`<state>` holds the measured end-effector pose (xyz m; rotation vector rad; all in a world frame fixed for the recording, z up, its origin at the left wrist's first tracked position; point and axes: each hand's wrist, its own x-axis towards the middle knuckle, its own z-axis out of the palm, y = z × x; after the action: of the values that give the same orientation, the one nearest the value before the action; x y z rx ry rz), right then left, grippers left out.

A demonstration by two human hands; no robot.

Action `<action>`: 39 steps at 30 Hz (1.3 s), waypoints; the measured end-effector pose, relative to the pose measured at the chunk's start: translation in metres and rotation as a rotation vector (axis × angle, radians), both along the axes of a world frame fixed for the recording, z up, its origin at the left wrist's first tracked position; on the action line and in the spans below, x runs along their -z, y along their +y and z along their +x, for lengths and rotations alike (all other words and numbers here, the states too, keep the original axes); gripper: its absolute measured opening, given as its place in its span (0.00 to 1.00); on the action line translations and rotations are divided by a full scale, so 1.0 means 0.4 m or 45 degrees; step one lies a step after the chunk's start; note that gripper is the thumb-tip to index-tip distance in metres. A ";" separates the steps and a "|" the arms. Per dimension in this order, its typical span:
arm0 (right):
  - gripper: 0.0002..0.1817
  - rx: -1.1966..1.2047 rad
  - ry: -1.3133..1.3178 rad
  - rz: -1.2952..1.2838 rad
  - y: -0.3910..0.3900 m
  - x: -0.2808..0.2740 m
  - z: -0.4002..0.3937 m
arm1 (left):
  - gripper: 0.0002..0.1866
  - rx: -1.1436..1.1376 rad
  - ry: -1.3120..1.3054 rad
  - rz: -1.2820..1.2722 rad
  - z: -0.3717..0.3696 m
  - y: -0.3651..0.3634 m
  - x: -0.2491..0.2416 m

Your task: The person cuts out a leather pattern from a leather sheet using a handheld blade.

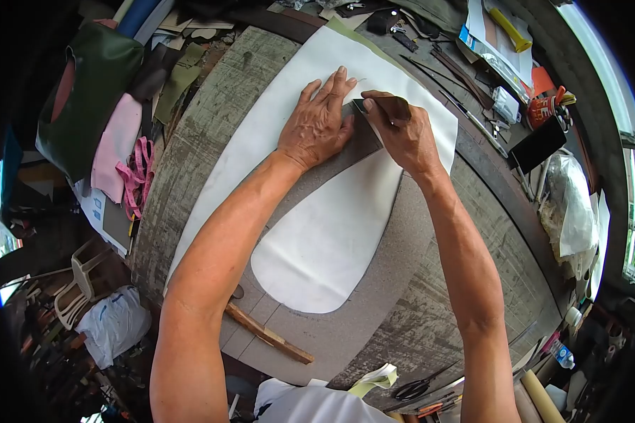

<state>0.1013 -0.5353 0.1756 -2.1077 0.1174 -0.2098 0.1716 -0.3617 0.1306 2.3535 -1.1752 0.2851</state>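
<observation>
My left hand (317, 120) lies flat with fingers stretched out, pressing on a white sheet (261, 106) and the upper edge of a grey-brown template (331, 338). The template has a large teardrop opening, through which a white surface (324, 233) shows. My right hand (410, 141) is closed around a dark, flat-bladed knife (395, 107), whose blade tip points left towards my left hand, close over the template's top. Part of the knife is hidden in my fingers. A wooden-handled tool (268, 333) rests on the template's lower left, its other end partly behind my left forearm.
The worn wooden table (183, 148) lies beneath. Scissors (410, 390) are at its near edge. Fabric pieces (116, 148) and a pink tape (138, 173) hang at left. A phone (537, 144), a red cup (542, 109) and a plastic bag (570, 204) stand at right.
</observation>
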 end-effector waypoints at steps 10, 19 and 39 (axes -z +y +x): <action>0.11 0.018 -0.002 -0.068 0.017 -0.016 0.008 | 0.35 -0.027 -0.033 0.017 -0.003 -0.002 -0.005; 0.16 -0.016 -0.060 -0.361 0.005 -0.010 0.075 | 0.33 -0.037 -0.051 0.018 -0.001 -0.003 0.016; 0.16 -0.041 0.153 -0.339 -0.002 -0.045 0.000 | 0.24 -0.181 -0.212 0.187 0.001 -0.019 0.051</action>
<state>0.1014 -0.5360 0.1936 -2.3857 0.1328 -0.0827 0.1721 -0.3692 0.1104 2.5894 -1.1390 0.4656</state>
